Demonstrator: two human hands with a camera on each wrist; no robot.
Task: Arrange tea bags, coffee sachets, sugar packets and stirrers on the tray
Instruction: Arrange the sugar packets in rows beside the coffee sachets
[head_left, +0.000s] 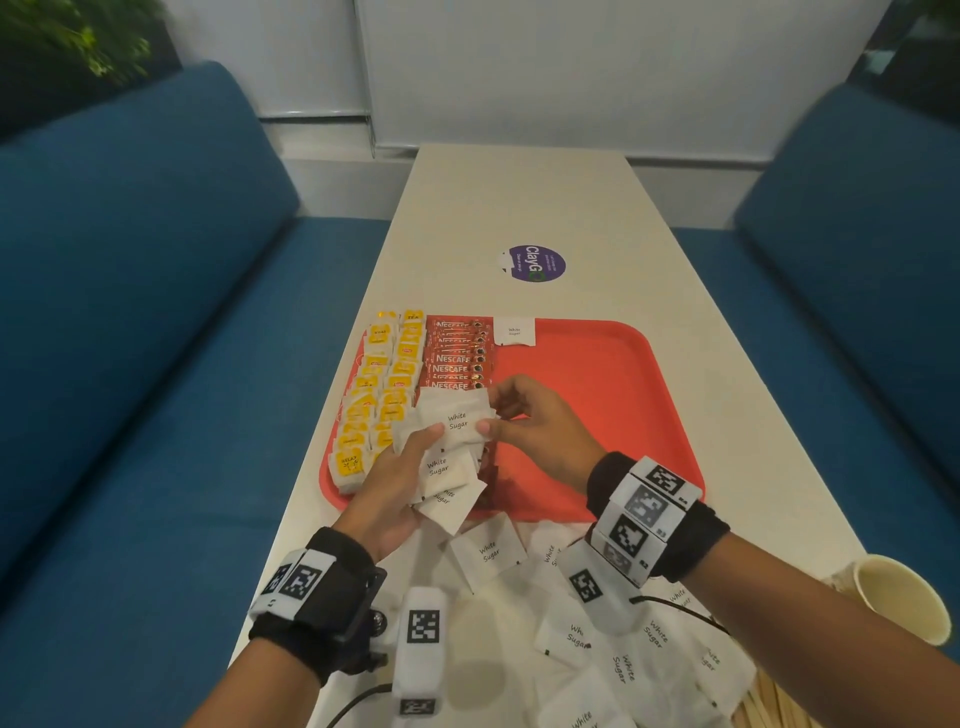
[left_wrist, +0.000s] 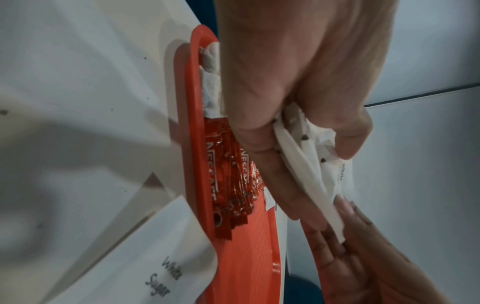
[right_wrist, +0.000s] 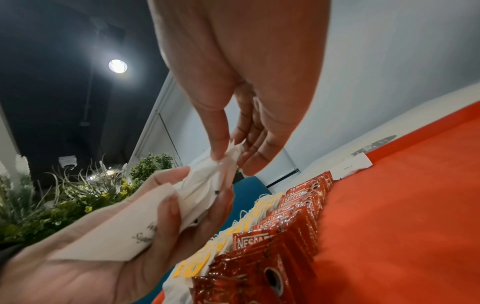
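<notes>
Sugar step underway: left hand (head_left: 400, 483) grips a fanned stack of sugar packets (head_left: 451, 457) above the tray (head_left: 597, 395), right hand (head_left: 535, 426) pinching the top one; next, I'd guess, it lands beneath the lone packet (head_left: 514, 330) beside the coffee sachets (head_left: 457, 358)

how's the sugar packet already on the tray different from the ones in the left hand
The lone sugar packet lies flat at the far edge of the red tray, touched by neither hand; the sugar packets in the left hand are held above the tray, fanned and overlapping. The lone one is single; the left hand grips several, and the right hand pinches the top one. All are white paper printed "White Sugar".
</notes>
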